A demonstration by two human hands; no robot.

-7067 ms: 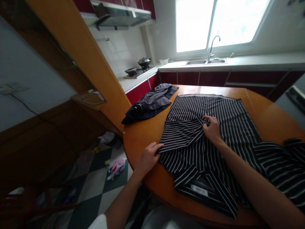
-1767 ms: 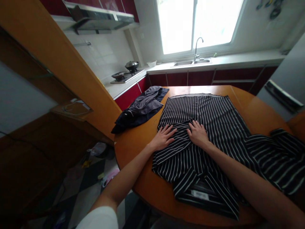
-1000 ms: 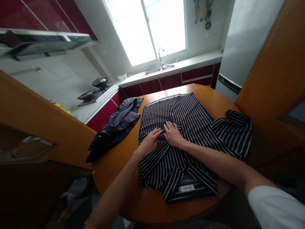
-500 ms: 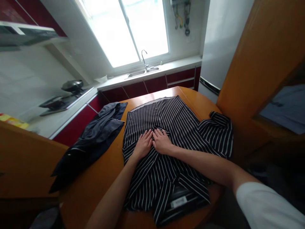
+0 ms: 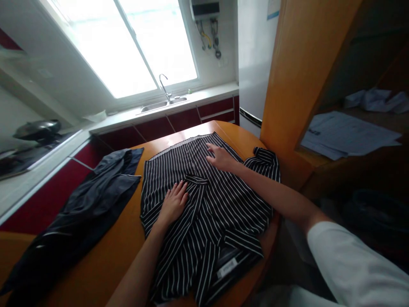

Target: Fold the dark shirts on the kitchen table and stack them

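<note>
A black shirt with white stripes [image 5: 172, 160] lies spread on the wooden table [image 5: 128, 238], its collar and pale label toward me. The left sleeve is folded across the body, its cuff near the middle. My left hand [image 5: 174, 200] rests flat on that folded sleeve, fingers spread. Over the upper right part of the shirt is my right hand [image 5: 220, 157], fingers apart and slightly bent, holding nothing; whether it touches the cloth I cannot tell. The other sleeve [image 5: 266, 164] sticks out past the table's right side, bunched at its end.
A dark garment [image 5: 96, 192] lies along the table's left side. Behind are a counter with a sink [image 5: 159, 105] and a tap, and a fridge [image 5: 255, 64]. A pan [image 5: 38, 128] stands on the stove at left. Papers [image 5: 348, 132] lie on a shelf at right.
My right hand has left the middle of the shirt and moved away from me, toward the upper right. My left hand stays on the folded sleeve. The view has turned to the right.
</note>
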